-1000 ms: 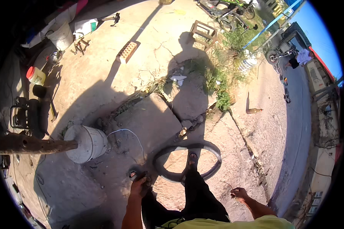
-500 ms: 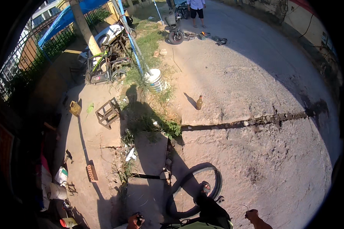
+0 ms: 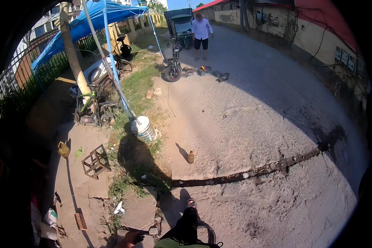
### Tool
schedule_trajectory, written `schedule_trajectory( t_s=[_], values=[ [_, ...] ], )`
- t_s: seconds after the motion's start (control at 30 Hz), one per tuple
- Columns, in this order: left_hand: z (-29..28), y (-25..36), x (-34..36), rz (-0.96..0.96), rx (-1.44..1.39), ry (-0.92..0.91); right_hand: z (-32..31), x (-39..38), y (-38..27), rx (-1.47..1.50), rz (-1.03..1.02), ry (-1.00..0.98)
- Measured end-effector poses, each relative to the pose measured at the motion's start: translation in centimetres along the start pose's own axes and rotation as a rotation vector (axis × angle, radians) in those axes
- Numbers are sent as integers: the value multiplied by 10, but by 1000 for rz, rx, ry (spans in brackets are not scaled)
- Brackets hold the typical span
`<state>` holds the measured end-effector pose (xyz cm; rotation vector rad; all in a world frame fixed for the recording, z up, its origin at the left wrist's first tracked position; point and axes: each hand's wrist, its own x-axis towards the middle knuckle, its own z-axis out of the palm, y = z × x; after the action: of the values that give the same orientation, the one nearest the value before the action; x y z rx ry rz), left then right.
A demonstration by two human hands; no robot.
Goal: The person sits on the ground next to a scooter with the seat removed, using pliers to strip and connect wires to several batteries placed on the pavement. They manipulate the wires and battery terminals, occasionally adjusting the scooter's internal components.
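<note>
My left hand [image 3: 130,239] is at the lower edge, left of my leg. Its fingers look curled around a small dark object that I cannot make out. My right hand is out of the picture. By my sandalled foot [image 3: 191,203], a black tire [image 3: 211,235] lies on the concrete, mostly hidden behind my leg and the green cloth at my waist. Farther ahead, a brown bottle [image 3: 191,157] stands upright on the ground, apart from both hands.
A long crack [image 3: 235,177] crosses the pavement ahead. To the left are a wooden stool frame [image 3: 96,162], a white bucket [image 3: 144,129] around a pole, a brick [image 3: 80,221] and a yellow jug [image 3: 63,149]. A person [image 3: 201,35] stands near an electric bike [image 3: 173,72] on the road.
My view has tilted up, and my foot now stands beyond the tire, closer to the crack. My right hand, which held a thin wire-like piece, has left the picture.
</note>
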<state>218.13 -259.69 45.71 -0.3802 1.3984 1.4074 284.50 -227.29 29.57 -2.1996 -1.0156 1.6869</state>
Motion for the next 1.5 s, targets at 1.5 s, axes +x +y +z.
schedule_trajectory(
  t_s=[1.5],
  values=[
    [865, 696, 806, -207, 417, -40, 36, 711, -1164, 62, -232, 168]
  ],
)
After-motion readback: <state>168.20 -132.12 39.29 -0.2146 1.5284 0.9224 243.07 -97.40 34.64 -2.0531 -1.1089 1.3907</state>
